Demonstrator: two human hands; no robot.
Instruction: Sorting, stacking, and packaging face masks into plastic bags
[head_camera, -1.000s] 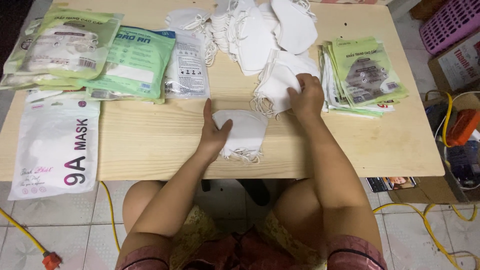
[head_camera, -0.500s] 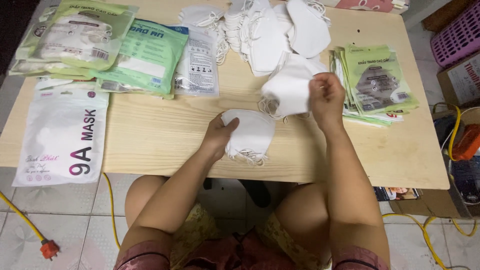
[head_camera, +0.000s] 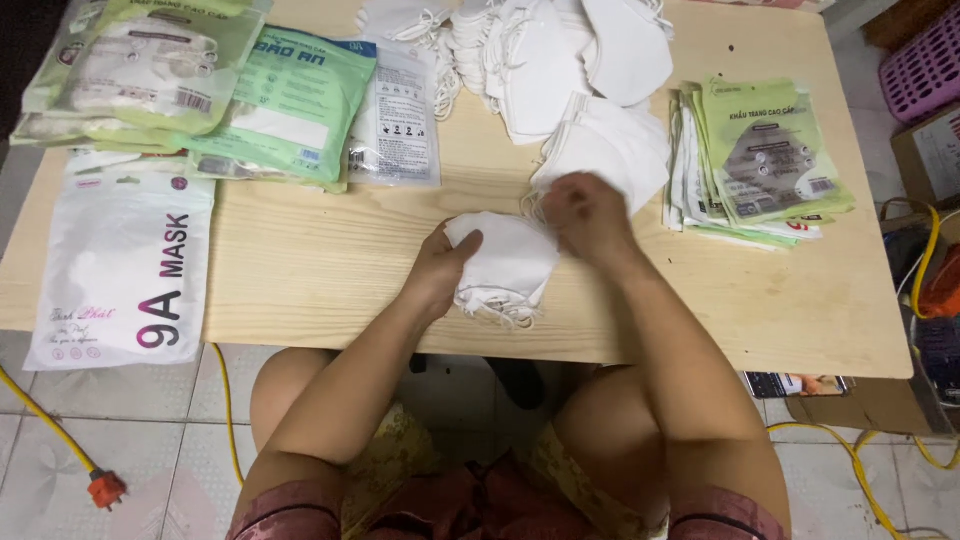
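A small stack of white face masks (head_camera: 505, 265) lies near the front edge of the wooden table (head_camera: 300, 270), ear loops hanging toward me. My left hand (head_camera: 440, 268) grips its left side, thumb on top. My right hand (head_camera: 588, 215) sits at the stack's upper right corner, fingers curled on a white mask, just below a loose heap of white masks (head_camera: 610, 145). More white masks (head_camera: 560, 50) are piled at the table's back.
A stack of flat green mask pouches (head_camera: 765, 160) lies at right. Green and clear packets (head_camera: 290, 110) and filled bags (head_camera: 150, 65) sit at back left. A large white pouch (head_camera: 125, 265) overhangs the left front. Yellow cables (head_camera: 60, 430) run on the tiled floor.
My right hand has come from the loose heap back down to the small stack with a mask. My left hand stayed on the stack, which grew slightly.
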